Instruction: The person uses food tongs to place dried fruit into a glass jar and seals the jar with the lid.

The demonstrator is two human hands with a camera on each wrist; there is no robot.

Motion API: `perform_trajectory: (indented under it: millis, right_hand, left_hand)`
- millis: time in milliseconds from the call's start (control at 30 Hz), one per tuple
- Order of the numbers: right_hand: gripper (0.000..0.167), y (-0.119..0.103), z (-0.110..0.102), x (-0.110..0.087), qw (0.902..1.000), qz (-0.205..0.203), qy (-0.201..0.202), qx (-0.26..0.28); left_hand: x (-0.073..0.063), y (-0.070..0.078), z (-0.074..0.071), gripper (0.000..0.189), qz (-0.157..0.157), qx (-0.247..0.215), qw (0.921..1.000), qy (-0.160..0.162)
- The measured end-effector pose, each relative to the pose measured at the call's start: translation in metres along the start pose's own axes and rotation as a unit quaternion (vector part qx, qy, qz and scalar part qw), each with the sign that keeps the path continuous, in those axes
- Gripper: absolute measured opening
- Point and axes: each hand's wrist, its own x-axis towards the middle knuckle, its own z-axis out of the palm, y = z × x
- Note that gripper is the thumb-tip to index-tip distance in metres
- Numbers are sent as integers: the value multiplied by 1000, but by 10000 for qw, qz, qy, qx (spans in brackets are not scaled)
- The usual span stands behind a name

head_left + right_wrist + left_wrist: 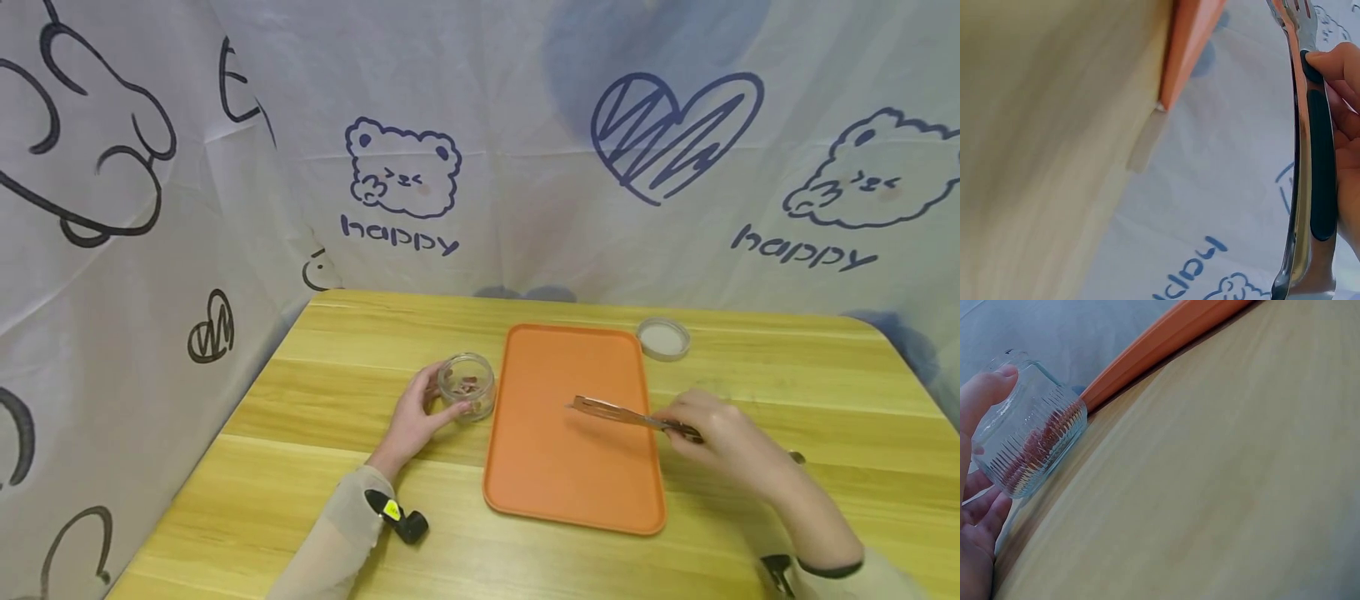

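My left hand [420, 417] holds a small clear glass jar [467, 387] by its side, thumb at the front and fingers round the back. The jar stands upright beside the orange tray's left edge. Small reddish-brown pieces lie in its bottom, also visible through the ribbed glass jar [1041, 431] in the left wrist view. In my right hand [720, 433] are metal tongs [611, 411] with dark grips, held over the tray with the tips pointing left. The right wrist view shows the arms of the tongs [1302, 156] close together, the thumb on the dark grip.
An orange rectangular tray [570, 475] lies in the middle of the wooden table [315, 433]. A round jar lid [663, 339] sits by the tray's back right corner. White cloth [525, 192] with drawings hangs behind the table and along its left side.
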Motion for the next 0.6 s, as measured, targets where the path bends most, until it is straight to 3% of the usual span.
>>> perform_trajectory:
  millis: [100, 333, 600]
  right_hand:
    - [27, -4, -1, 8, 10000, 2, 14, -15]
    - [25, -11, 3, 24, 9999, -52, 30, -112]
    - [23, -18, 6, 47, 10000, 11, -34, 4]
  left_hand:
    - [0, 2, 0, 73, -9, -62, 10000, -54]
    - [-9, 36, -3, 70, 50, -124, 9998, -171]
    - [-10, 38, -4, 70, 76, -181, 9997, -157]
